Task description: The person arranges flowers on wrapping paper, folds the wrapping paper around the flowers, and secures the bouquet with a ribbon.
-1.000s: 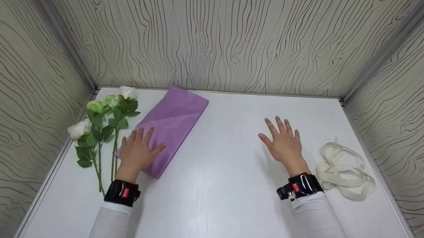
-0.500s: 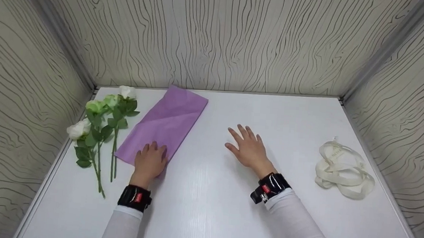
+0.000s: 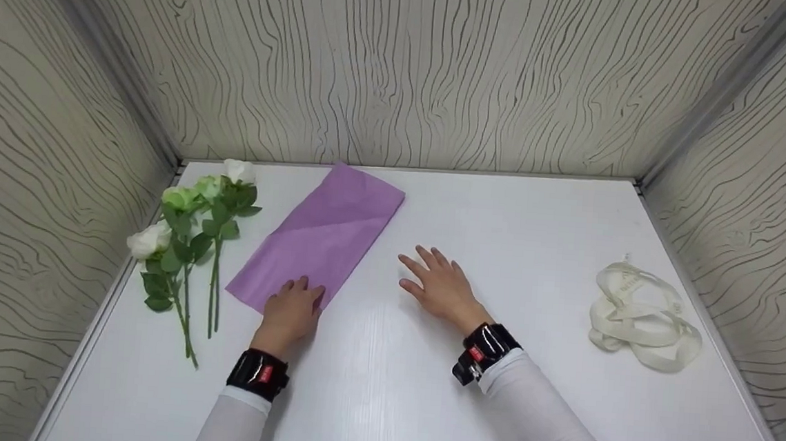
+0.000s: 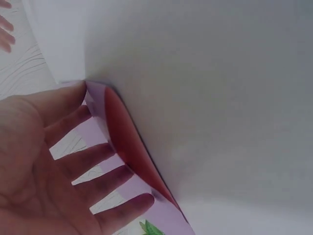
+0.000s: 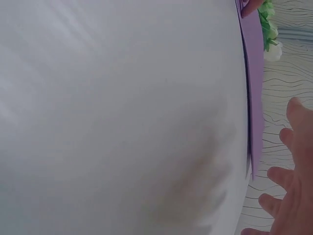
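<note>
A folded sheet of purple wrapping paper (image 3: 326, 233) lies slantwise on the white table. My left hand (image 3: 292, 314) holds its near right edge, with the fingers on top and the thumb at the edge. In the left wrist view the folded paper (image 4: 100, 98) gapes at that edge and shows a red inside; the thumb and index finger of the left hand (image 4: 44, 147) meet the paper close together. My right hand (image 3: 442, 290) hovers right of the paper, fingers spread, touching nothing. The right wrist view shows the right hand (image 5: 296, 171) apart from the paper (image 5: 254, 93).
Several white and pale green roses (image 3: 191, 234) with leafy stems lie at the left of the table (image 3: 380, 399). A loose heap of cream ribbon (image 3: 645, 321) lies at the right. Wood-patterned panels (image 3: 403, 69) enclose the back and sides.
My left hand has slid from the middle of the paper to its near edge, and the paper has shifted right with it. My right hand has moved left toward the paper.
</note>
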The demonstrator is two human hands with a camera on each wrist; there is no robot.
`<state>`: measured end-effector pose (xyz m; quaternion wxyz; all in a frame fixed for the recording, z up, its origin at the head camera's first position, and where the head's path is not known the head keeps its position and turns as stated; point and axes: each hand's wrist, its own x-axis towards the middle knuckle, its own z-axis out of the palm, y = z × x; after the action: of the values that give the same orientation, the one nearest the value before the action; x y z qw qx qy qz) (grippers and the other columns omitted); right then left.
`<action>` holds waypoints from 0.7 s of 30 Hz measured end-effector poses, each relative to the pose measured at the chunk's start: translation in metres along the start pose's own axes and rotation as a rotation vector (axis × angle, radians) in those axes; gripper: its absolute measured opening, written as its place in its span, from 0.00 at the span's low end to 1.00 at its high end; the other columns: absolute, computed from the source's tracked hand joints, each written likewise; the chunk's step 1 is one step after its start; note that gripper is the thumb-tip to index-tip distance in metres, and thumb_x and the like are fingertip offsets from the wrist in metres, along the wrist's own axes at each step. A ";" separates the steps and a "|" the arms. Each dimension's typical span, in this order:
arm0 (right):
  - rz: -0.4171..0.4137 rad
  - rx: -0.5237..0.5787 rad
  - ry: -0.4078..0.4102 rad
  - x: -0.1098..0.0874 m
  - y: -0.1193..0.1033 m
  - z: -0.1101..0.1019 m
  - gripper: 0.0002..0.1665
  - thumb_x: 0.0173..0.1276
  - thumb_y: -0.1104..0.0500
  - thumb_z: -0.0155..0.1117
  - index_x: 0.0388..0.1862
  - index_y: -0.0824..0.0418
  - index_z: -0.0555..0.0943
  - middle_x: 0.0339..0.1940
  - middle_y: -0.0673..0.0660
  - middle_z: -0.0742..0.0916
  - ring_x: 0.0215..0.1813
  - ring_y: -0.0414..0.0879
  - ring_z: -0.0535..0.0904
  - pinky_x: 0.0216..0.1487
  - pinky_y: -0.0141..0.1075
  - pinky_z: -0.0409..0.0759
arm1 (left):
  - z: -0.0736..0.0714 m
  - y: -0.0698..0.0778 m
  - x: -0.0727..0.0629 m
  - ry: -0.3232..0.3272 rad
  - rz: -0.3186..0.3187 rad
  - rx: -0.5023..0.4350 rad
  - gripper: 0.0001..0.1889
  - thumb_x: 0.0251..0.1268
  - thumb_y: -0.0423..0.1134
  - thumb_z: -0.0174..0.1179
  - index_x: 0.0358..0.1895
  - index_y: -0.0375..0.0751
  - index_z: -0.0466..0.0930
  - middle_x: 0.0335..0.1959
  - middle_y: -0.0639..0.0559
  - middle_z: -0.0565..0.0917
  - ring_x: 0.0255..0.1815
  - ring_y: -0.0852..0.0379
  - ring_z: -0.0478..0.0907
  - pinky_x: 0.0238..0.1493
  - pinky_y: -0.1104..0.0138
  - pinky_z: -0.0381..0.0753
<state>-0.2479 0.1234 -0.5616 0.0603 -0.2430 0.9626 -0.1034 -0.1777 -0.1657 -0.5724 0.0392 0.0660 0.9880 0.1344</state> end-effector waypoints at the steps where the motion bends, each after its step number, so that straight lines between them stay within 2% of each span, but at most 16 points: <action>1: -0.003 -0.001 -0.001 0.000 0.001 0.001 0.34 0.77 0.35 0.41 0.77 0.43 0.61 0.78 0.58 0.61 0.77 0.60 0.53 0.68 0.62 0.57 | 0.000 0.002 0.000 -0.007 0.015 -0.001 0.17 0.70 0.40 0.59 0.60 0.43 0.81 0.57 0.36 0.76 0.58 0.35 0.72 0.49 0.38 0.74; 6: 0.000 -0.008 -0.021 -0.001 0.005 0.005 0.32 0.78 0.38 0.43 0.77 0.43 0.61 0.78 0.58 0.60 0.77 0.61 0.53 0.69 0.62 0.56 | 0.000 0.009 -0.001 -0.039 0.091 -0.009 0.15 0.70 0.38 0.60 0.57 0.44 0.83 0.58 0.36 0.77 0.58 0.35 0.73 0.50 0.40 0.75; 12: 0.010 -0.002 -0.012 -0.004 0.015 0.010 0.30 0.78 0.40 0.46 0.75 0.45 0.66 0.77 0.60 0.63 0.76 0.61 0.54 0.69 0.63 0.55 | 0.001 0.010 -0.004 -0.059 0.181 -0.069 0.13 0.67 0.36 0.62 0.54 0.44 0.85 0.62 0.35 0.76 0.63 0.33 0.70 0.56 0.39 0.72; 16: 0.013 -0.024 -0.024 -0.008 0.021 0.015 0.29 0.78 0.41 0.46 0.73 0.48 0.69 0.76 0.61 0.64 0.76 0.62 0.55 0.69 0.64 0.53 | 0.000 0.009 -0.005 -0.059 0.197 -0.087 0.13 0.68 0.36 0.61 0.53 0.44 0.86 0.62 0.36 0.76 0.65 0.33 0.68 0.59 0.39 0.69; 21: -0.003 -0.060 -0.025 -0.013 0.027 0.016 0.28 0.78 0.42 0.47 0.71 0.48 0.71 0.73 0.61 0.69 0.74 0.61 0.59 0.69 0.64 0.52 | 0.002 0.009 -0.005 -0.028 0.182 -0.066 0.13 0.67 0.35 0.63 0.53 0.44 0.85 0.60 0.38 0.78 0.62 0.37 0.73 0.58 0.43 0.72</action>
<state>-0.2460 0.1500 -0.5822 0.0650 -0.2475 0.9641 -0.0714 -0.1711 -0.1576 -0.5712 0.0429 0.1560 0.9722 0.1691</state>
